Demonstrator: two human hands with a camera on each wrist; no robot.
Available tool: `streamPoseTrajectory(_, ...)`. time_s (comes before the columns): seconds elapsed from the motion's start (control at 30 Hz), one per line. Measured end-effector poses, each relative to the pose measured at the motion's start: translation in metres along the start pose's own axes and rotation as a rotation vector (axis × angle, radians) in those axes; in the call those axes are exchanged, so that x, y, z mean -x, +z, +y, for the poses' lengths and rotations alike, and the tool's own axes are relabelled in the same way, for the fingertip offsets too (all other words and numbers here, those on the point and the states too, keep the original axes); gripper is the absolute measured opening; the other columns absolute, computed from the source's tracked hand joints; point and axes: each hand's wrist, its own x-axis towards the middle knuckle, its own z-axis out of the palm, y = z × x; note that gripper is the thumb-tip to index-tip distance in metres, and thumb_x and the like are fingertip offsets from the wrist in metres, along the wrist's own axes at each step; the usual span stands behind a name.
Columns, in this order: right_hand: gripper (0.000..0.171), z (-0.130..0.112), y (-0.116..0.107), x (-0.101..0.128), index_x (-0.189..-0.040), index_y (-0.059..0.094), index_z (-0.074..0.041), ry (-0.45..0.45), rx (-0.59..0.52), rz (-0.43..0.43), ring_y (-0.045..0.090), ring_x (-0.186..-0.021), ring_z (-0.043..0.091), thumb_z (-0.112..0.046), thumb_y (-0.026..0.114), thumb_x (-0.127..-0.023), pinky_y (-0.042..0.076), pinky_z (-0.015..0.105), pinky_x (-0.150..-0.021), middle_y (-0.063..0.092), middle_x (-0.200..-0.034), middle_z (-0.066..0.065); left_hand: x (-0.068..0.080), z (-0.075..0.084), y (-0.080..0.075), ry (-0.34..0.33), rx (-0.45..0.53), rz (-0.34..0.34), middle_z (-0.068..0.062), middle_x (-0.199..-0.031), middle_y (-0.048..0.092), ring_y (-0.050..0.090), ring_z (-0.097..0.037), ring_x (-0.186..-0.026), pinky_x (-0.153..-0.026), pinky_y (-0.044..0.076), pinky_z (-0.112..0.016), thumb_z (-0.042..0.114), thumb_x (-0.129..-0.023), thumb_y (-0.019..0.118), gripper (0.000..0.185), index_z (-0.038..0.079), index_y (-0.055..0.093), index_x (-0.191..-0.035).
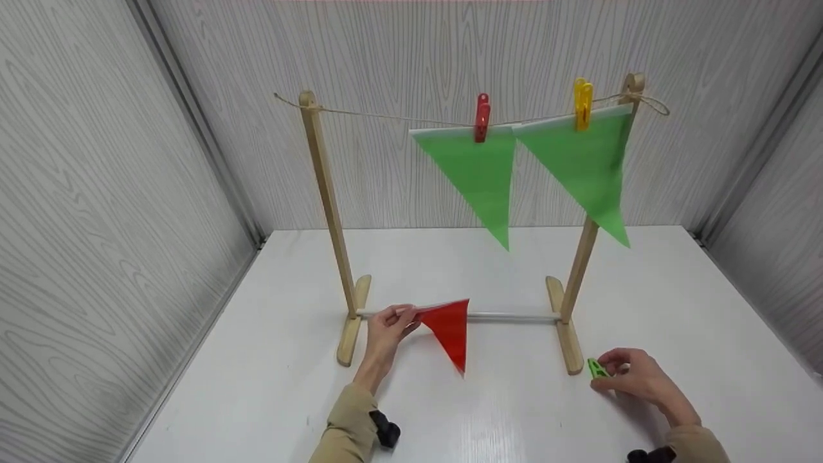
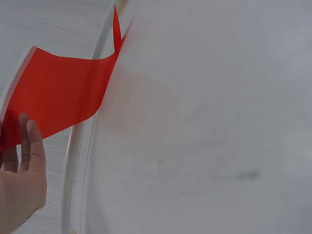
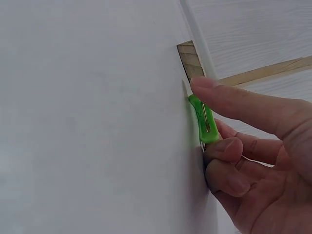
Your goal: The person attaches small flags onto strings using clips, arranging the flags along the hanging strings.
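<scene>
left hand (image 1: 389, 325) pinches the red flag (image 1: 449, 328) at its top corner, low in front of the rack's base bar (image 1: 514, 316). thin film, looks light and floppy, so hold the stiff top edge. right hand (image 1: 633, 376) pinches the green clip (image 1: 596, 368) on the table (image 1: 675, 289); looks small, rigid, likely slippery, so grip the tail end.

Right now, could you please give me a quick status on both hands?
Left hand pinches red flag. Right hand pinches green peg on table. Nothing blocking.
</scene>
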Motion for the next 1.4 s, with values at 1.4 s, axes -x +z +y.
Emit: streamPoseTrajectory(1.4, 0.034, 0.0007, 0.0010, -0.0078, -0.127, 0.053, 0.018, -0.061, 0.109, 0.066, 0.060, -0.110, 0.040, 0.000, 0.049, -0.099, 0.052, 0.050, -0.093, 0.062, -0.119, 0.032, 0.0014, -0.0016, -0.0038, 0.006, 0.078, 0.006, -0.006, -0.099, 0.076, 0.073, -0.013, -0.093, -0.095, 0.060, -0.036, 0.011, -0.096, 0.068, 0.026, -0.009, 0.065, -0.113)
